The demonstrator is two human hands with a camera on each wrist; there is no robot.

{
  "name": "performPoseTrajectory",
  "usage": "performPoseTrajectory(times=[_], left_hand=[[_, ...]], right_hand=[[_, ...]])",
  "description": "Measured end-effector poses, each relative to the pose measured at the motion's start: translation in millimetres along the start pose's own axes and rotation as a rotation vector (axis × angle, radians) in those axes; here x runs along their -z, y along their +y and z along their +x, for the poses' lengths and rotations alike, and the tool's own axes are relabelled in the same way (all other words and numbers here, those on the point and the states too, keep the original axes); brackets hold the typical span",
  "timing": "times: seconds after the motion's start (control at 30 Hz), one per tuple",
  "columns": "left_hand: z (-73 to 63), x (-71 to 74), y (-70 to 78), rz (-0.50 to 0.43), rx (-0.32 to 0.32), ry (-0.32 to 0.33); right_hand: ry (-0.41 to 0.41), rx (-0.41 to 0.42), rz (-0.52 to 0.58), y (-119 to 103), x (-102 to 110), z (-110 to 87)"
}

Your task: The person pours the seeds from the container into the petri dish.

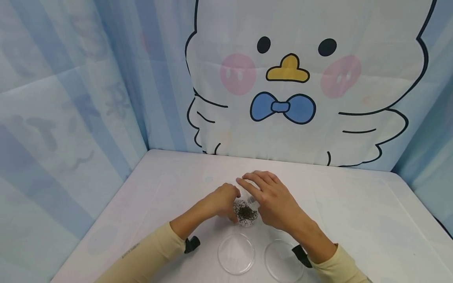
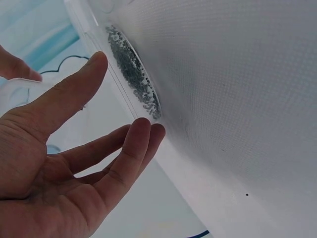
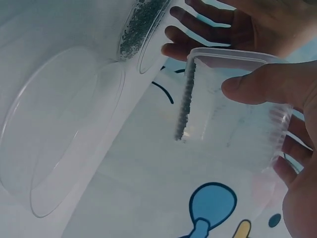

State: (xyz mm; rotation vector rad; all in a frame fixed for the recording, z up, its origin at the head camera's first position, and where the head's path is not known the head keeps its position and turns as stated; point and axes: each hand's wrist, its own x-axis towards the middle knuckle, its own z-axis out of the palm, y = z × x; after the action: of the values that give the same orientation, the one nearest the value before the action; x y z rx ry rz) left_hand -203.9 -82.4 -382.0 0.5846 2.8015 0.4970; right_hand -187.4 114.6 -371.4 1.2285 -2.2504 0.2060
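A round clear dish (image 1: pixel 245 225) of small dark grains stands on the white table; the grains heap darkest at its middle. My left hand (image 1: pixel 223 200) holds the dish's left side, thumb and fingers spread around its rim in the left wrist view. Above the dish's right side, my right hand (image 1: pixel 274 198) grips a clear plastic box (image 3: pixel 233 124), thumb on one wall and fingers on another. The box is tilted, with dark grains (image 3: pixel 186 101) lined along one edge. In the head view the right hand mostly hides the box.
Nearer the person, two clear round dishes or lids lie side by side, a left one (image 1: pixel 218 253) and a right one (image 1: pixel 265 259). A stray dark grain (image 2: pixel 246 195) lies on the white table (image 1: pixel 177 177). Patterned curtains (image 1: pixel 170 78) hang behind and at the sides.
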Motion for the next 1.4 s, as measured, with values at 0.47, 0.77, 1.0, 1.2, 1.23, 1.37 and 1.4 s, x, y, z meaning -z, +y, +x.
performPoseTrajectory(times=[0.47,0.77,1.0,1.2,1.23,1.37,1.4], left_hand=[[3.1,2.0,0.4,0.034,-0.006,-0.009],[-2.7,-0.6,-2.3,-0.010,0.005,0.001],[-4.3,-1.0,-4.1,-0.025,0.034,0.013],[-5.3,-0.7,-2.6,-0.033,0.037,0.006],[-5.1,-1.4,-2.5,-0.035,0.037,0.005],[-3.5,-4.4,-1.9,-0.029,0.030,0.000],[-2.7,-4.8,-1.6,-0.025,0.026,0.001]], right_hand=[[-0.032,-0.258,0.208,22,0,-8.7],[-0.056,-0.440,0.431,48,3,-20.4],[-0.066,-0.581,0.521,78,7,-34.0],[-0.104,-0.740,0.651,109,5,-54.6],[-0.112,-0.761,0.671,113,4,-58.5],[-0.153,-0.841,0.738,122,-1,-70.7],[-0.163,-0.858,0.747,123,-2,-72.9]])
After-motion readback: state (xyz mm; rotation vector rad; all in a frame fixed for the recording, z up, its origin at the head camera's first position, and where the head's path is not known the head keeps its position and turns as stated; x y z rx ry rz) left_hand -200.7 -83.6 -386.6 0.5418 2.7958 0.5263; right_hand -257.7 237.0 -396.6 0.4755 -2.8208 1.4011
